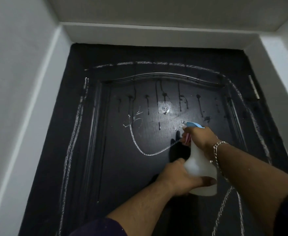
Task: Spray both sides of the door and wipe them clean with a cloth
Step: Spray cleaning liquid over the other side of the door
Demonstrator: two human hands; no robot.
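Note:
A black panelled door (122,167) fills the view, marked with white chalk lines and wet drip trails across its upper panel. A white spray bottle (200,169) with a blue head and pink trigger points its nozzle at the door. My right hand (199,137) grips the bottle's neck with fingers on the trigger. My left hand (179,176) wraps around the bottle's lower body. No cloth is in view.
A clear adhesive hook (164,107) sticks on the upper panel. A metal hinge (253,87) sits on the door's right edge. White walls close in on both sides, with a white lintel above the door.

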